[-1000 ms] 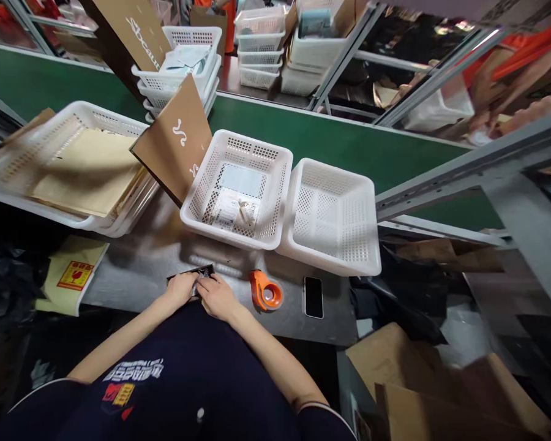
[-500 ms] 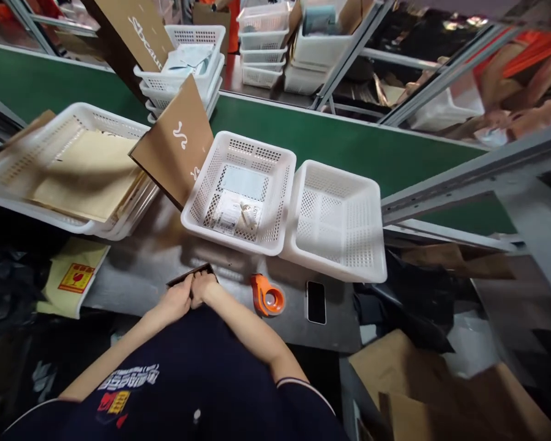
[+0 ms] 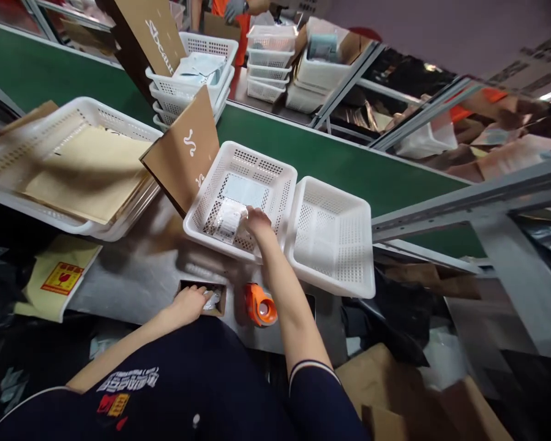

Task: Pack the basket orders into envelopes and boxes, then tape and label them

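My left hand (image 3: 191, 302) is at a small open cardboard box (image 3: 221, 302) on the metal table, close against my body. Its fingers reach over the rim onto crumpled clear plastic (image 3: 212, 299) inside. My right hand (image 3: 258, 222) is down in the middle white basket (image 3: 193, 231), its fingers closed at a clear plastic bag (image 3: 232, 214) with a printed label. The fingertips are partly hidden. A pale blue-white packet (image 3: 245, 190) lies behind the bag. An orange tape dispenser (image 3: 260, 304) sits right of the box, beside my right forearm.
A second white basket (image 3: 367, 245) stands to the right. On the left, a larger basket (image 3: 88, 104) holds yellow envelopes (image 3: 87, 174). A cardboard sheet (image 3: 188, 150) leans against the middle basket. Stacked baskets (image 3: 232, 52) stand behind, and a co-worker's gloved hand (image 3: 234, 8) shows beyond.
My right hand has left the small box and reached forward into the middle basket. The box now shows open with plastic inside, my left hand staying at it. The view has shifted slightly.
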The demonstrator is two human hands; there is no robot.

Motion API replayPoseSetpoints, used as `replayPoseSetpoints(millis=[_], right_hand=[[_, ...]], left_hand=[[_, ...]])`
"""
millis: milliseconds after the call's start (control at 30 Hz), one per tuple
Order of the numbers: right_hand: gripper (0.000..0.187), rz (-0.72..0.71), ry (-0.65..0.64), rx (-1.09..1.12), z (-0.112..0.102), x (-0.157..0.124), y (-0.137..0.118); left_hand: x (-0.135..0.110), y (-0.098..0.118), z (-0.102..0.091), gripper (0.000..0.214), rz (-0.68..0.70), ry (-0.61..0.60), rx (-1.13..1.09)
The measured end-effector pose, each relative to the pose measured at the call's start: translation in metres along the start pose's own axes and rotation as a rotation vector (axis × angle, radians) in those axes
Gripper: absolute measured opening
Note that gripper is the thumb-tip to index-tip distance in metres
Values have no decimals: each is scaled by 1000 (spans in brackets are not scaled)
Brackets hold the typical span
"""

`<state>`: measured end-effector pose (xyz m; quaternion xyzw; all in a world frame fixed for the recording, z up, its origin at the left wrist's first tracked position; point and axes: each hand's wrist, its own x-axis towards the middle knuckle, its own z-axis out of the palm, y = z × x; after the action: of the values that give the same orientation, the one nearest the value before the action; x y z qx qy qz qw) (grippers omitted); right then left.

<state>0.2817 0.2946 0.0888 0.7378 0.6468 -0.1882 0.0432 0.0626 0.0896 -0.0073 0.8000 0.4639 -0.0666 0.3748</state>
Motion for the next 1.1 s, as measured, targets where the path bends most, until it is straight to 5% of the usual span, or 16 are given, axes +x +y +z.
replayPoseSetpoints(millis=[133, 267, 333, 433, 600, 900, 1100], right_hand=[[50, -39, -39, 3, 4, 11, -1], [55, -281, 163, 323, 10, -60, 2], [56, -463, 254, 616, 31, -113, -2], [45, -589, 67, 614, 91, -172, -21], [38, -532, -247, 258, 174, -181, -54], [27, -741, -193, 4, 181, -185, -57], [28, -679, -222, -43, 182, -185, -59]], left_hand=[[-36, -19, -13, 39, 26, 332, -164], [-60, -66, -15, 40, -205, 689, -461], [-59, -87, -8, 48, -280, 668, -641], [-43, -103, 8, 66, -251, 520, -916], [-16, -105, 28, 69, -180, 385, -1129], [-21, -116, 50, 58, -111, 347, -1268], [-19, -116, 55, 55, -53, 372, -1217]])
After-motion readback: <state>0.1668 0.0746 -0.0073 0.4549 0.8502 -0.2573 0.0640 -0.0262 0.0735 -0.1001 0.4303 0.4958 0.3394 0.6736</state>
